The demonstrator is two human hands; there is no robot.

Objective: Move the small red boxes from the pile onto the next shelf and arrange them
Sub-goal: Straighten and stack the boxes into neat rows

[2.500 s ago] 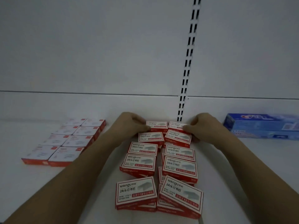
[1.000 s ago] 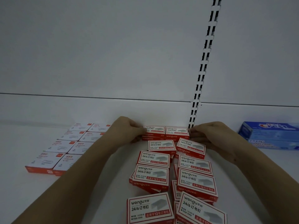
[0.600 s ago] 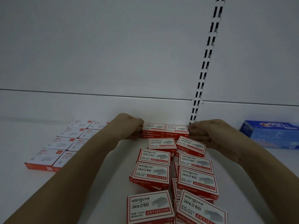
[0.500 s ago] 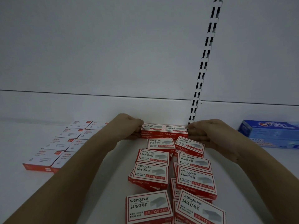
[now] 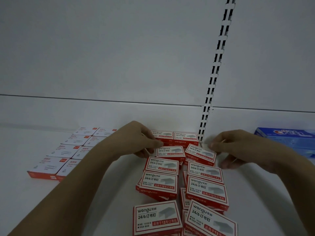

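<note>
Two columns of small red-and-white staple boxes (image 5: 161, 183) run from the back wall toward me on the white shelf (image 5: 110, 193), some stacked and skewed. The back pair (image 5: 185, 137) stands squared against the wall. My left hand (image 5: 141, 142) pinches the left end of the second-row left box (image 5: 170, 151), thumb on top. My right hand (image 5: 238, 147) curls round the right end of the second-row right box (image 5: 200, 153), which lies tilted and askew.
A neat two-column block of white boxes with red sides (image 5: 68, 154) lies at the left. A blue carton (image 5: 289, 140) sits at the right on the adjoining shelf section. A slotted upright (image 5: 214, 74) divides the back panel.
Both hands have come back from the rear pair of boxes, now squared against the wall, to the second row. The view has shifted slightly.
</note>
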